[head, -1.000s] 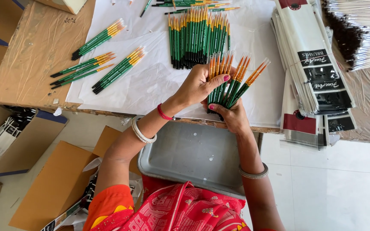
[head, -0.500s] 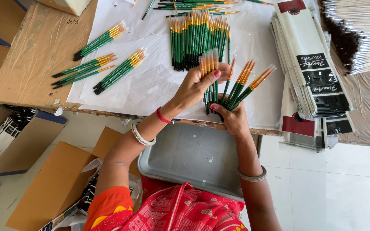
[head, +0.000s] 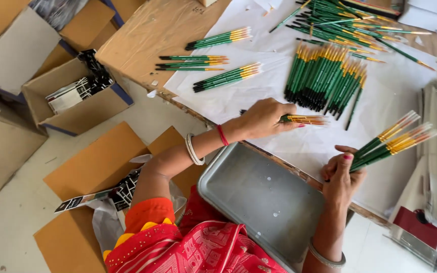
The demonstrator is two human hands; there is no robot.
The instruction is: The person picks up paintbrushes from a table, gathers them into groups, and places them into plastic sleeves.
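A paper-covered worktop (head: pixel 238 101) carries small sorted bundles of green-handled brushes and a large loose row (head: pixel 324 76). The left hand (head: pixel 264 119) has moved out from the right and now presses a small bunch of brushes (head: pixel 304 120) flat on the paper, fingers closed over it. The right hand (head: pixel 342 177) grips the remaining fan of brushes (head: pixel 393 141), so one counted set has been split off. A grey metal tray (head: pixel 259 197) sits below the edge
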